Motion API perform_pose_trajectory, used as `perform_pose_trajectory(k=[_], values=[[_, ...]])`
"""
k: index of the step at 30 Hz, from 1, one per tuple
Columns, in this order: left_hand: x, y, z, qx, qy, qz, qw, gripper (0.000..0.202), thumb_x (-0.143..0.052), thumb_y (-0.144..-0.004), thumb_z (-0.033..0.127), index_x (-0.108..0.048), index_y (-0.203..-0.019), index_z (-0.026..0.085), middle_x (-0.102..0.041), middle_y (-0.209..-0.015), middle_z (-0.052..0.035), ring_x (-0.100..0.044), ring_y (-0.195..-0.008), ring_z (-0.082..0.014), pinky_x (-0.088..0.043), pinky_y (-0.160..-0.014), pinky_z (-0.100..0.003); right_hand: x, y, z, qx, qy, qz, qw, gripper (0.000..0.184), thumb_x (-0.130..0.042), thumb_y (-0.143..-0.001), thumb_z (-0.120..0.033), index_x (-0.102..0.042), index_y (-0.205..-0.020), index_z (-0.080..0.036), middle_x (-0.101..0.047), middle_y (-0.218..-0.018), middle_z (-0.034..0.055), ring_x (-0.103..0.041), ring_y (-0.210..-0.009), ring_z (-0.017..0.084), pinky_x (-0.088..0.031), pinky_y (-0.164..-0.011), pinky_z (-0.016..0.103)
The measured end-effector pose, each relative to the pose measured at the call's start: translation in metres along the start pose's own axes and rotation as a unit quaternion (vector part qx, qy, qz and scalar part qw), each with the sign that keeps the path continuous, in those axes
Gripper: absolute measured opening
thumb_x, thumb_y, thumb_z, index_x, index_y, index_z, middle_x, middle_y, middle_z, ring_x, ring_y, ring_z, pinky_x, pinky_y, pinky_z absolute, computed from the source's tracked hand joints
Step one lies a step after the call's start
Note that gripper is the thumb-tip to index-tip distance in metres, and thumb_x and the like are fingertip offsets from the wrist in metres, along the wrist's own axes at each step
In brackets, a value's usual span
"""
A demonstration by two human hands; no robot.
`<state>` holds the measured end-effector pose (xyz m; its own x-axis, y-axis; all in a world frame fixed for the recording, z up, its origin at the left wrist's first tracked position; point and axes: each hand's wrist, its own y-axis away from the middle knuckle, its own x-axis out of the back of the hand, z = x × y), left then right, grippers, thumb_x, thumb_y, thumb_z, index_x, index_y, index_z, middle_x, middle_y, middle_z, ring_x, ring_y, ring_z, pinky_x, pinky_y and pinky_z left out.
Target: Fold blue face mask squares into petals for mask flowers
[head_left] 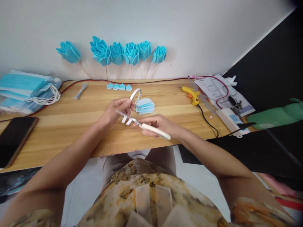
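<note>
My left hand (121, 106) pinches a narrow white strip (136, 92) that curls into a loop above its fingers. Two short white strip ends (126, 120) hang below it, beside the blade. In my right hand (157, 124) is a white-handled cutting tool (155, 130), seen edge-on. Its thin metal blade points left and crosses in front of my left fingers; whether it is scissors or a knife I cannot tell. Just behind my hands lies a fanned stack of pale blue and white pieces (145, 106). Several small folded blue petals (118, 86) sit in a row farther back.
Several blue flowers on sticks (100, 52) stand along the wall. Bagged face masks (26, 90) and a phone (16, 140) lie left, near a bundle of thin strips (80, 91). Rightward are a yellow glue gun (193, 95), papers (214, 90), a power strip (233, 121) and cables.
</note>
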<state>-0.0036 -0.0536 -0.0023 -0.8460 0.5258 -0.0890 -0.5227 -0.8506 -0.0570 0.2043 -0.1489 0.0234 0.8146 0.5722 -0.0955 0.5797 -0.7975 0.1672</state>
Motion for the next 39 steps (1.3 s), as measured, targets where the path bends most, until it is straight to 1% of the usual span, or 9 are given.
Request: perform_pose_trajectory(k=[1,3,8,13,18,22,28,34,39], values=[[0.000,-0.001,-0.001,0.005,0.022,0.000,1.000,0.039,-0.074,-0.082,0.053,-0.071,-0.083,0.014,-0.067,-0.072,-0.0041,-0.055,-0.050,-0.0093,-0.040,-0.046,-0.021,-0.002,0.001,-0.001,0.006,0.019,-0.011,1.000,0.047,-0.078,-0.081,-0.040,-0.068,-0.121,-0.017,-0.055,-0.067,-0.0061,-0.041,-0.051,0.004,-0.031,-0.045,0.017],[0.000,-0.002,-0.001,0.014,0.050,-0.009,0.999,0.039,-0.076,-0.079,0.051,-0.070,-0.079,0.013,-0.066,-0.069,-0.0043,-0.056,-0.053,-0.0102,-0.044,-0.050,-0.022,-0.001,0.005,-0.002,0.033,0.026,-0.014,0.999,0.046,-0.077,-0.082,-0.043,-0.068,-0.120,-0.018,-0.054,-0.069,-0.0057,-0.041,-0.055,0.004,-0.032,-0.049,0.017],[0.000,-0.002,0.000,0.034,0.092,-0.005,0.995,0.040,-0.073,-0.081,0.051,-0.067,-0.072,0.013,-0.062,-0.061,-0.0041,-0.056,-0.051,-0.0118,-0.043,-0.048,-0.023,0.018,0.012,0.005,0.053,-0.036,0.005,0.998,0.053,-0.067,-0.088,-0.058,-0.062,-0.119,-0.016,-0.056,-0.076,-0.0017,-0.047,-0.058,0.008,-0.038,-0.051,0.021],[0.004,-0.004,-0.004,0.039,0.114,-0.028,0.992,0.047,-0.071,-0.082,0.058,-0.068,-0.076,0.012,-0.064,-0.066,-0.0055,-0.059,-0.055,-0.0121,-0.045,-0.051,-0.023,0.029,0.015,0.015,0.054,-0.068,-0.012,0.996,0.049,-0.062,-0.092,-0.057,-0.059,-0.119,-0.016,-0.057,-0.078,-0.0002,-0.048,-0.059,0.009,-0.039,-0.052,0.022],[0.003,-0.003,-0.004,0.048,0.085,-0.040,0.994,0.052,-0.073,-0.079,0.062,-0.070,-0.078,0.011,-0.067,-0.071,-0.0074,-0.062,-0.061,-0.0138,-0.048,-0.054,-0.024,0.030,0.007,0.019,0.064,-0.083,-0.040,0.994,0.045,-0.058,-0.095,-0.055,-0.060,-0.119,-0.016,-0.056,-0.074,-0.0011,-0.048,-0.058,0.009,-0.038,-0.050,0.021],[0.003,-0.002,-0.005,0.031,0.079,-0.040,0.996,0.054,-0.072,-0.079,0.066,-0.071,-0.078,0.012,-0.068,-0.074,-0.0076,-0.063,-0.064,-0.0149,-0.050,-0.057,-0.025,0.032,0.001,0.021,0.077,-0.099,-0.064,0.990,0.043,-0.054,-0.097,-0.053,-0.059,-0.120,-0.017,-0.055,-0.073,-0.0018,-0.047,-0.057,0.009,-0.036,-0.048,0.021],[0.006,0.000,-0.011,0.016,0.027,-0.059,0.998,0.054,-0.065,-0.084,0.068,-0.072,-0.083,0.015,-0.070,-0.076,-0.0076,-0.063,-0.069,-0.0164,-0.050,-0.065,-0.028,0.034,0.000,0.025,0.068,-0.093,-0.060,0.992,0.047,-0.053,-0.097,-0.056,-0.059,-0.121,-0.017,-0.055,-0.073,-0.0016,-0.048,-0.057,0.009,-0.037,-0.051,0.023],[0.002,0.006,0.000,-0.022,-0.053,-0.082,0.995,0.054,-0.064,-0.085,0.068,-0.070,-0.077,0.015,-0.068,-0.076,-0.0060,-0.062,-0.072,-0.0161,-0.049,-0.072,-0.029,0.031,-0.003,0.024,0.085,-0.103,-0.064,0.989,0.047,-0.051,-0.098,-0.057,-0.061,-0.118,-0.016,-0.054,-0.074,-0.0014,-0.048,-0.056,0.009,-0.036,-0.050,0.023],[0.000,0.009,0.008,-0.007,-0.076,-0.103,0.992,0.053,-0.065,-0.084,0.066,-0.069,-0.080,0.013,-0.069,-0.078,-0.0063,-0.062,-0.074,-0.0166,-0.050,-0.073,-0.029,0.027,-0.006,0.025,0.104,-0.143,-0.067,0.982,0.047,-0.055,-0.095,-0.058,-0.064,-0.114,-0.016,-0.052,-0.071,-0.0030,-0.043,-0.052,0.007,-0.035,-0.045,0.020]])
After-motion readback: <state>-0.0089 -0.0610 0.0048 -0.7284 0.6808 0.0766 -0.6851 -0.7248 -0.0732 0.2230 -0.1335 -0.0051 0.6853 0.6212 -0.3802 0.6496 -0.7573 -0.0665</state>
